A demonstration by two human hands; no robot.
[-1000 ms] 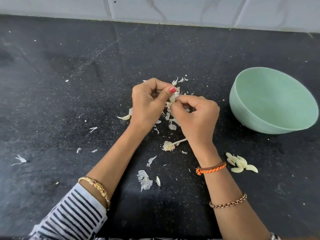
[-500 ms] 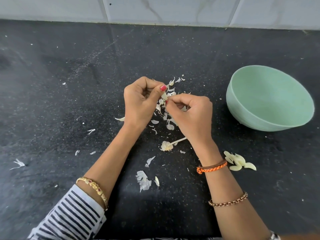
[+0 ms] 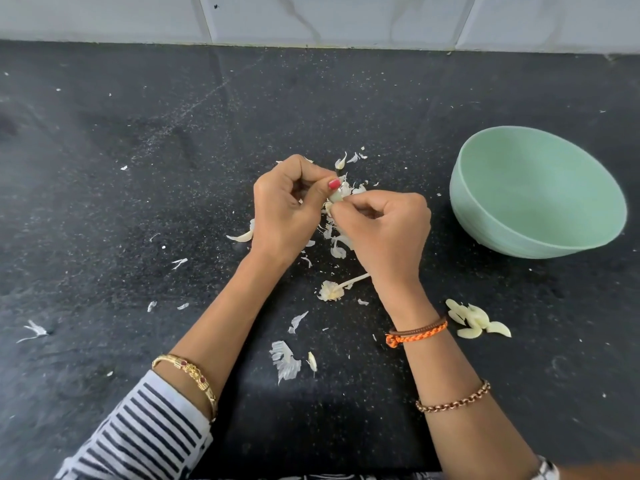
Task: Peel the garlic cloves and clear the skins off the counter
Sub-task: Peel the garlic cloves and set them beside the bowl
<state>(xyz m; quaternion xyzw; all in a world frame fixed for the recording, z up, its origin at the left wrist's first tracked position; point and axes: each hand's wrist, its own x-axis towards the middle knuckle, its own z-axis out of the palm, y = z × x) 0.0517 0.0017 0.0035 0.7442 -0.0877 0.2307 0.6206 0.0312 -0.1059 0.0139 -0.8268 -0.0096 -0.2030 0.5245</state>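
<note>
The black surface [image 3: 104, 168] is stretching wide toward the tiled back edge, a green bowl [image 3: 540, 244] sitting right. Both hands are curling mid-surface: left hand [image 3: 287, 206] and right hand [image 3: 388, 230] pinching one garlic clove [image 3: 336, 197] over scattered skins [image 3: 285, 362]; peeled cloves [image 3: 476, 322] are lying beside the right wrist.

Over the last second the clove [image 3: 335, 198] pinched between the left hand [image 3: 289, 211] and the right hand [image 3: 384, 230] shows more of its pale body beside the left thumb, where earlier only a sliver of it and some skin showed. The right hand's fingertips [image 3: 337, 210] have closed in against the clove just under that thumb. Both hands sit slightly farther from the green bowl [image 3: 540, 192] than a second ago, though the head camera has shifted too, so part of this may be the view.
</note>
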